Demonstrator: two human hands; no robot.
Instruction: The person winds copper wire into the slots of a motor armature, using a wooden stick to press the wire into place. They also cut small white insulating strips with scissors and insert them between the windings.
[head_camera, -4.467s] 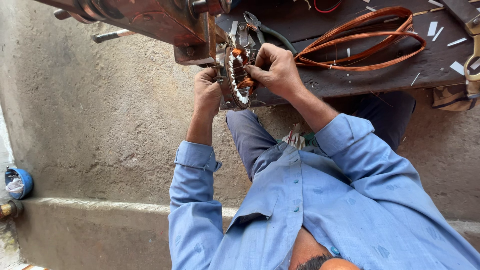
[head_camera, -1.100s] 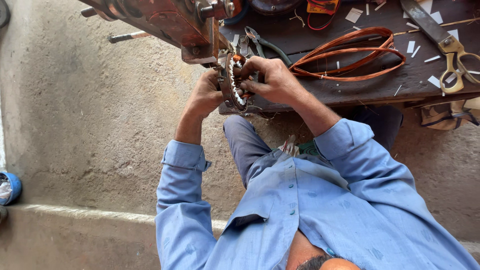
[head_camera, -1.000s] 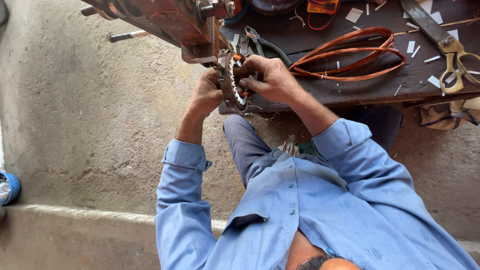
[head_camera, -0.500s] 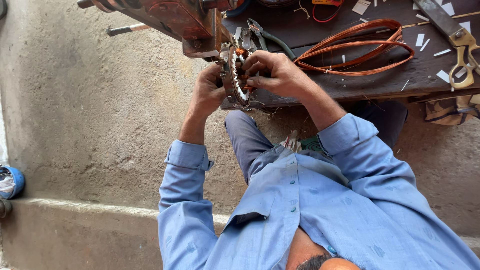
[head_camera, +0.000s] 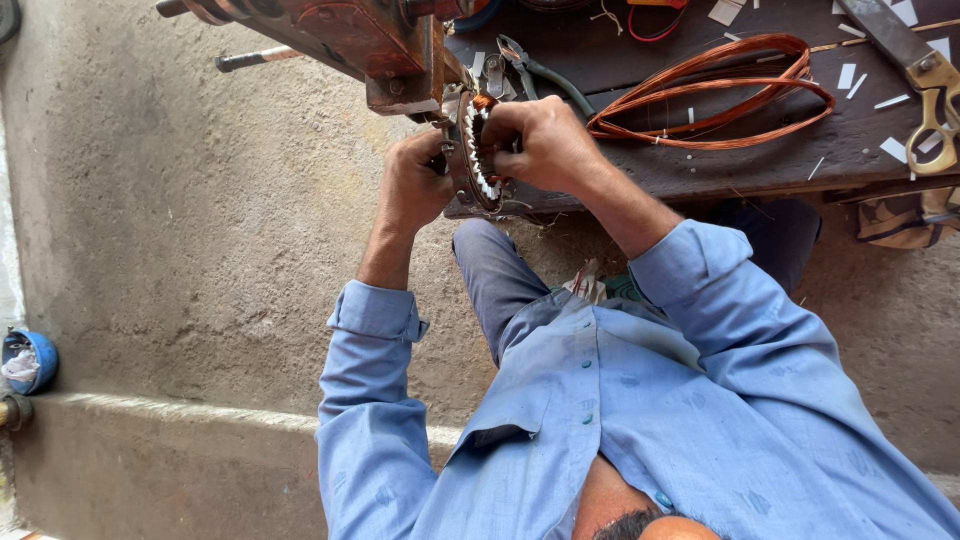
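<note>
The left hand (head_camera: 412, 190) is curled shut around the outer rim of a round motor stator (head_camera: 475, 150), gripping it from the nine o'clock side. The right hand (head_camera: 545, 145) closes on the same stator from the three o'clock side, its fingers (head_camera: 505, 118) bent over the top edge and pressing into the copper windings. The stator stands on edge between the two hands, touching both, its ring of white slot insulators facing the right palm; it rests at the near edge of a dark workbench (head_camera: 760, 165).

At twelve o'clock from the hands, just above the stator, hangs a rusty red metal fixture (head_camera: 370, 45) with a steel rod (head_camera: 250, 60) sticking out toward ten o'clock. Just beside the right hand, at about one o'clock, lies a pair of pliers (head_camera: 530, 65) with dark handles. Farther out at two o'clock a loose coil of copper wire (head_camera: 715, 90) lies flat on the bench among small white paper strips (head_camera: 850, 75). At the far three o'clock edge sit brass-handled scissors (head_camera: 925, 85).

Both forearms wear light blue shirt sleeves (head_camera: 375, 330). Well apart, at eight o'clock, a blue bowl (head_camera: 28, 360) rests by the concrete wall.
</note>
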